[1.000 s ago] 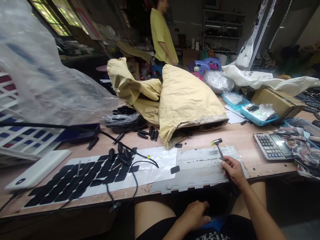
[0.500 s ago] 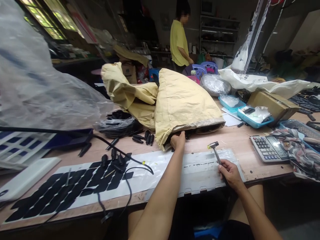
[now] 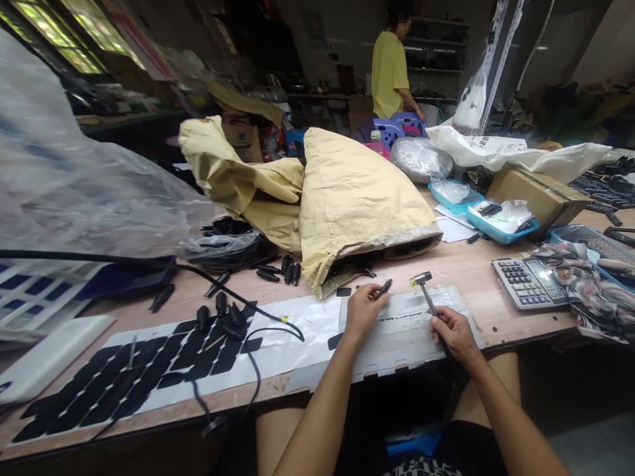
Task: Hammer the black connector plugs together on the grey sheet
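Observation:
Pinched in the fingers of my left hand (image 3: 363, 311) is a small black cylindrical part (image 3: 385, 287), just in front of the sack's mouth. My right hand (image 3: 455, 336) grips a small hammer (image 3: 427, 294) with a metal head and a yellowish face, held upright above the table. Below both hands lies a clear plastic sheet (image 3: 411, 344) over white paper. The tan sack (image 3: 362, 192) lies on its side, its opening toward me, with dark pieces partly visible inside. Black pads (image 3: 104, 383) in rows and several black cylindrical parts (image 3: 221, 304) lie to the left.
A calculator (image 3: 528, 283) and a patterned cloth (image 3: 575, 284) are at the right. Blue baskets (image 3: 501, 228) and a cardboard box (image 3: 538, 192) stand behind them. A black cable (image 3: 218, 284) crosses the left side. One person in a yellow shirt (image 3: 389, 73) stands in the background.
My left hand has come out of the sack's mouth toward me with a black cylindrical part. My right hand still holds the hammer. The person behind has moved to the right.

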